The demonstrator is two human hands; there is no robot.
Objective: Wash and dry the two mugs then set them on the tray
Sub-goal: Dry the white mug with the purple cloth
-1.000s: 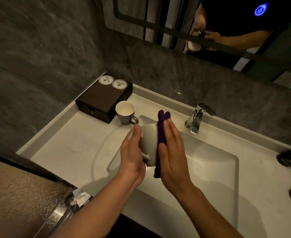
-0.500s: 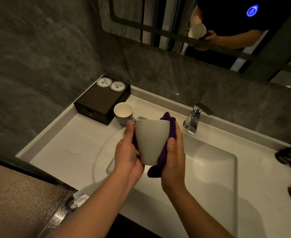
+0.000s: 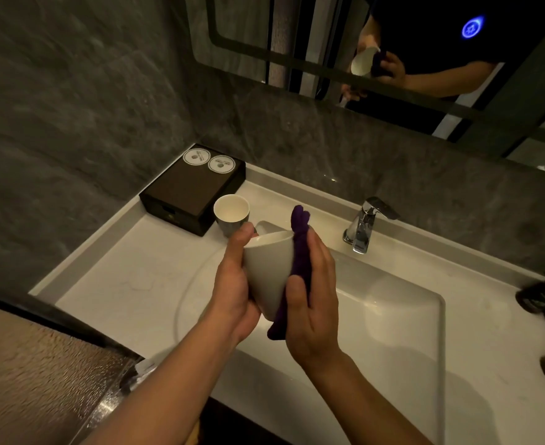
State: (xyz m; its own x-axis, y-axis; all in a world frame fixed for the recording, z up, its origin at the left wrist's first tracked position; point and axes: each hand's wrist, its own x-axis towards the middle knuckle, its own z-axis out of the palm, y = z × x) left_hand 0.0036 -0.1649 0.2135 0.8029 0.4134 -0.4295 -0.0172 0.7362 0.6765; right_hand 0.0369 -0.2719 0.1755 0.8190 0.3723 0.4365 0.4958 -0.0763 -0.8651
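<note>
My left hand point(image 3: 232, 284) grips a white mug point(image 3: 269, 268) over the left part of the sink, tilted with its mouth pointing up and away. My right hand point(image 3: 311, 303) presses a purple cloth point(image 3: 300, 252) flat against the mug's right side. A second mug point(image 3: 231, 213), grey outside and white inside, stands upright on the counter just behind my hands, next to the dark tray point(image 3: 184, 191) in the back left corner. Two round white coasters lie on the tray's far end.
A white rectangular sink point(image 3: 393, 309) fills the counter's middle, with a chrome tap point(image 3: 362, 226) behind it. A dark bottle point(image 3: 541, 293) lies at the right edge. Grey stone walls and a mirror stand behind; a textured glass panel is at lower left.
The mug has turned in my left hand, its mouth now tipped away. The cloth has shifted from wrapping behind the mug to its right side, under my flat right hand.
</note>
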